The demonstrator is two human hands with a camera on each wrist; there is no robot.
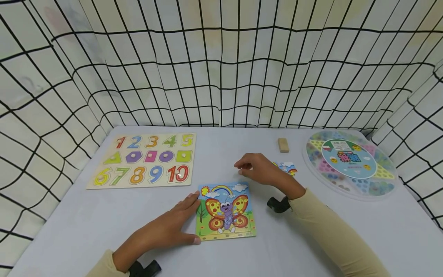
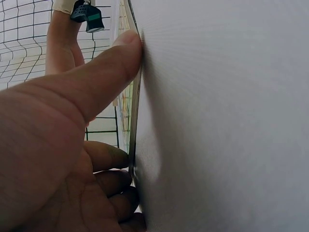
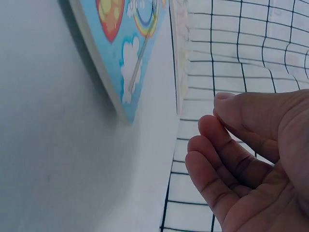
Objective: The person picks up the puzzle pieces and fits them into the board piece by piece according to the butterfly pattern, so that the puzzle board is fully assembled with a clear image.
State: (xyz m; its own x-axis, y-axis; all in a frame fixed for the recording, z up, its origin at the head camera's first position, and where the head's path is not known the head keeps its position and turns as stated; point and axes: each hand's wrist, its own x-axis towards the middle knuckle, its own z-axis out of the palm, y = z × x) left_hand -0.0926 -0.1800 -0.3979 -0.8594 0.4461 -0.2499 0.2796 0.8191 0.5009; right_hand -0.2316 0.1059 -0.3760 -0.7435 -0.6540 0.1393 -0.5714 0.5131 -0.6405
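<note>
A square butterfly picture puzzle (image 1: 226, 215) lies flat on the white table. My left hand (image 1: 169, 223) is spread along its left edge, thumb at the lower left corner and fingertips at the upper part. In the left wrist view the thumb (image 2: 111, 67) and bent fingers (image 2: 108, 157) meet the board's thin edge. My right hand (image 1: 259, 169) hovers past the puzzle's upper right corner, with loosely curled fingers and nothing between them. In the right wrist view this hand (image 3: 241, 159) is apart from the puzzle's corner (image 3: 123, 92).
A wooden number and shape board (image 1: 142, 159) lies at the left. Beyond my right hand are a small wooden block (image 1: 283, 145) and a colourful picture piece (image 1: 288, 168), partly hidden by the wrist. A round clear bead case (image 1: 349, 163) stands at the right. Black netting (image 1: 221, 61) surrounds the table.
</note>
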